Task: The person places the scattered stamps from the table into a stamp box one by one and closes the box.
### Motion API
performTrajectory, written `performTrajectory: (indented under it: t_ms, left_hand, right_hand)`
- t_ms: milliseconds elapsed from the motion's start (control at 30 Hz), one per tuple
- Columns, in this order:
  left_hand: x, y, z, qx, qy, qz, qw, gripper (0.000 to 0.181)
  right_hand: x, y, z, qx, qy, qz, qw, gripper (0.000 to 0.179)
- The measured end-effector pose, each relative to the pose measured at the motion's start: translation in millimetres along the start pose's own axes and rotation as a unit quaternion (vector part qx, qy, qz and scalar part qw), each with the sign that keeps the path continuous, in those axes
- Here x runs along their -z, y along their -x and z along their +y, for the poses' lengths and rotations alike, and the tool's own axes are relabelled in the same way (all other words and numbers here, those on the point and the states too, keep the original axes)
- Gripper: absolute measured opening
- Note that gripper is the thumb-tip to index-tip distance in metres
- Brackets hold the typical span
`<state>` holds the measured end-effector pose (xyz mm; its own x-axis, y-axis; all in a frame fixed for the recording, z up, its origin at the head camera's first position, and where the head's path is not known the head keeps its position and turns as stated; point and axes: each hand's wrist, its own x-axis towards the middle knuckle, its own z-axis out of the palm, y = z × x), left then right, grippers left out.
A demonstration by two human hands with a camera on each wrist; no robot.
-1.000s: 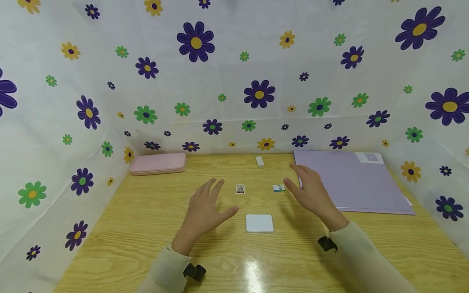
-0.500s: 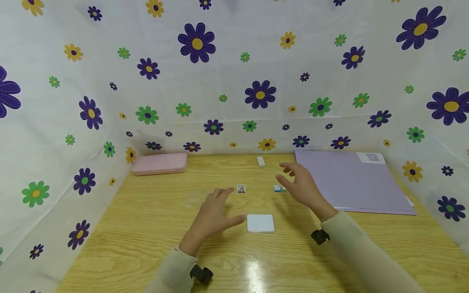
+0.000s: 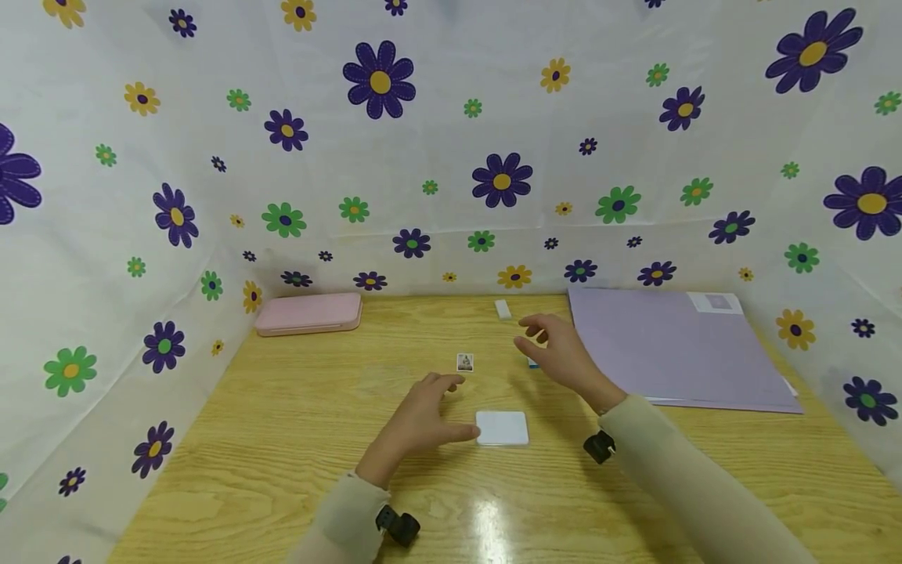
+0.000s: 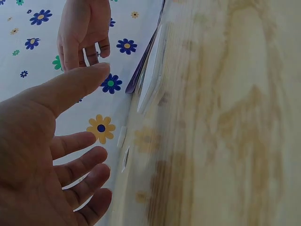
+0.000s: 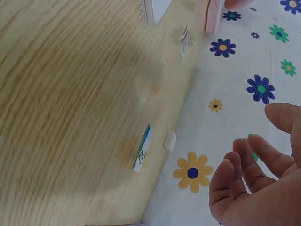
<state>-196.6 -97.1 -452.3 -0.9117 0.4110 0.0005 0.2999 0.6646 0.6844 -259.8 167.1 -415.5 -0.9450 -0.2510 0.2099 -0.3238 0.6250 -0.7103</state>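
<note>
Half a second has carried the left hand (image 3: pixel 423 419) rightward and the right hand (image 3: pixel 560 356) leftward, narrowing the gap between them near the centre of the head view. The left hand's fingers are loosely bent, its thumb held apart; in the head view the thumb tip overlaps the left edge of a white, rounded rectangular plate (image 3: pixel 503 428) at lower centre, yet the left wrist view shows them apart. The right hand's fingers curl softly with the thumb away from them, pinching nothing. It now hides most of a small blue-and-white printed card (image 5: pixel 142 149), which lies flat right of centre. A small white-bordered picture card (image 3: pixel 465 363) lies at mid-frame, just beyond the left fingertips.

Neither card nor the plate has shifted on the pale wood-grain table (image 3: pixel 247 439), so the change seems one of position only: both hands are nearer the small pieces, and handling does not appear to have begun.
</note>
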Motion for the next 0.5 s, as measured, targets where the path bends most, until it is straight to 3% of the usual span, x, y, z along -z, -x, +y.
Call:
performTrajectory:
  t_ms: [267,500]
  left_hand:
    - [-5.9,-5.7,-0.3,-0.003,0.007,-0.027,0.9996,0.079]
    - [-10.2,-9.4,0.5,-0.004,-0.003,-0.042,0.9991,0.074]
  right_hand:
    - [-11,-10.6,-7,-0.009,0.004,-0.006,0.9999,0.036]
    - [-23,-20.4,-10,-0.019,-0.006,-0.04,0.999,0.032]
